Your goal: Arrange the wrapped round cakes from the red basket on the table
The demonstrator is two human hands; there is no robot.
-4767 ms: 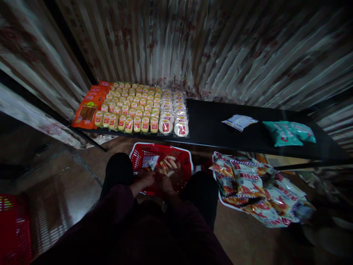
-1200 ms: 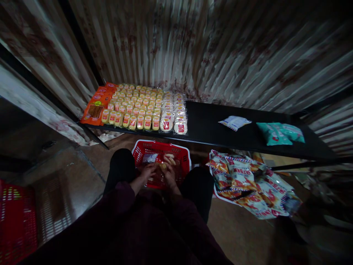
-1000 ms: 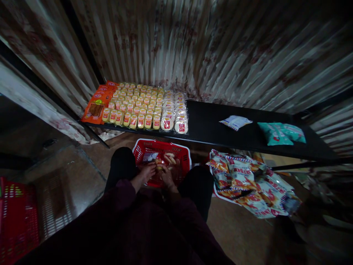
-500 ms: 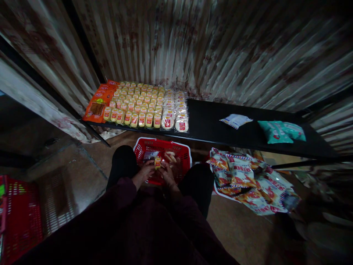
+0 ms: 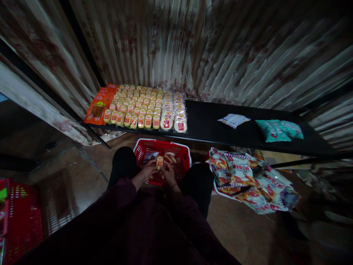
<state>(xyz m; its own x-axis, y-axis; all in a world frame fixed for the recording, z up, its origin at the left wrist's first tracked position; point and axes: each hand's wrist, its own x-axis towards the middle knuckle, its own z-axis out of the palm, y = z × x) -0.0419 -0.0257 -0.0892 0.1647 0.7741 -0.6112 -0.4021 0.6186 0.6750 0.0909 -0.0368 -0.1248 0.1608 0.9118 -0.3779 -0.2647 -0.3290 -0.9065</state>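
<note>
Over the red basket between my knees, a small yellow packaged cake with a red and white label is held upright. My left hand grips it from the left side. My right hand closes on its lower right edge, fingertips partly hidden. Inside the basket, just beyond my right hand, lie several pale round packaged cakes. Ahead on the black shelf, rows of the same yellow cakes stand beside clear-wrapped round white cakes.
Orange snack packets lie at the shelf's left end. Farther right are a white packet and teal packets. A heaped basket of snack bags stands by my right knee. Another red basket is at far left.
The yellow packaged cake has shifted slightly to the right in my hands, its label now showing more fully. The shelf goods have not moved, though the view has tilted a little.
</note>
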